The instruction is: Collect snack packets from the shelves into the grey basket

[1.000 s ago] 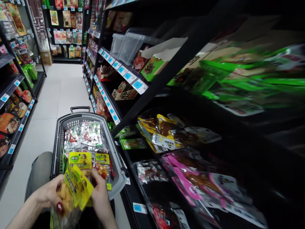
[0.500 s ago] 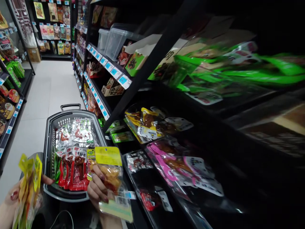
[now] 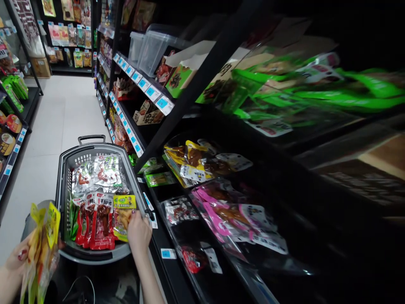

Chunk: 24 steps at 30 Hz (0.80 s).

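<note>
Evidently light stuff: yellow-topped packets [image 3: 39, 255] held in the left hand [image 3: 18, 258], just left of the basket [image 3: 91, 259]; likely soft, slick film over lumpy contents, hardly fragile; flat header probably the surest hold; headers point up, long axis near upright, packets seen partly edge-on; right hand [image 3: 139, 232] curled at the right edge of a yellow packet [image 3: 121, 216] inside the basket, gripping or merely touching, cannot tell; that packet's header points toward the basket's far end, long axis lengthwise.
</note>
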### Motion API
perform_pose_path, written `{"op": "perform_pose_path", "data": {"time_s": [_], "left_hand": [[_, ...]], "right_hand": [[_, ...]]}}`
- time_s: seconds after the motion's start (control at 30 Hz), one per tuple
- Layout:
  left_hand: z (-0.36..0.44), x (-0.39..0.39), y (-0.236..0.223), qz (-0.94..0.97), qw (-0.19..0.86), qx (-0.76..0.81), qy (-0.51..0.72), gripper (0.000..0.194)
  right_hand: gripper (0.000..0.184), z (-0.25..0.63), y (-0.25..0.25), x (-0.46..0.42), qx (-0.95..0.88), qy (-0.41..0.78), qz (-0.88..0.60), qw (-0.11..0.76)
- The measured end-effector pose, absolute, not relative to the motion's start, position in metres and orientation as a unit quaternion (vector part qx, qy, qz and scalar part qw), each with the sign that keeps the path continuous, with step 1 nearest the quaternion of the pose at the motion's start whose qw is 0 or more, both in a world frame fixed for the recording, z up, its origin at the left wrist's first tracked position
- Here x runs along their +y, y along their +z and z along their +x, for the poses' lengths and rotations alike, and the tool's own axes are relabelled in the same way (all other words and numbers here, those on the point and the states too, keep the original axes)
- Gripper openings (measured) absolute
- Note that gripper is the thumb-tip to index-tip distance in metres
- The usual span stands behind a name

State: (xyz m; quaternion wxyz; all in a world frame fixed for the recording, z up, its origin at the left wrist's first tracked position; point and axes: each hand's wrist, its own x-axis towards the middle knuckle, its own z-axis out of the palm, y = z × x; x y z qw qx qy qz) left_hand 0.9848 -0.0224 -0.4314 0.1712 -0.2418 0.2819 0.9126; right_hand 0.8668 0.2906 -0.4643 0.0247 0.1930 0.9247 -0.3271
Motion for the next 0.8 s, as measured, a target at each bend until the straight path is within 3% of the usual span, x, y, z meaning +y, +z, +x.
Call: {"op": "perform_pose_path", "data": {"time_s": [0.17, 0.4, 0.63, 0.8], "left_hand": [[0.978, -0.017, -0.420, -0.190, 0.243, 0.340, 0.888, 0.097], [0.966, -0.008, -0.397, -0.163, 0.253, 0.332, 0.894, 0.075], [0.965, -0.007, -0.387, -0.199, 0.213, 0.340, 0.894, 0.077], [0.969, -0.021, -0.388, -0.216, 0.184, 0.346, 0.895, 0.074]], "right_hand": [[0.029, 0.863, -0.480, 0.264, 0.966, -0.190, 0.173, 0.021], [0.053, 0.870, -0.484, 0.250, 0.981, -0.131, 0.144, 0.002], [0.047, 0.881, -0.482, 0.262, 0.966, -0.193, 0.170, -0.009], [0.035, 0.892, -0.460, 0.208, 0.915, -0.390, 0.098, 0.035]]}}
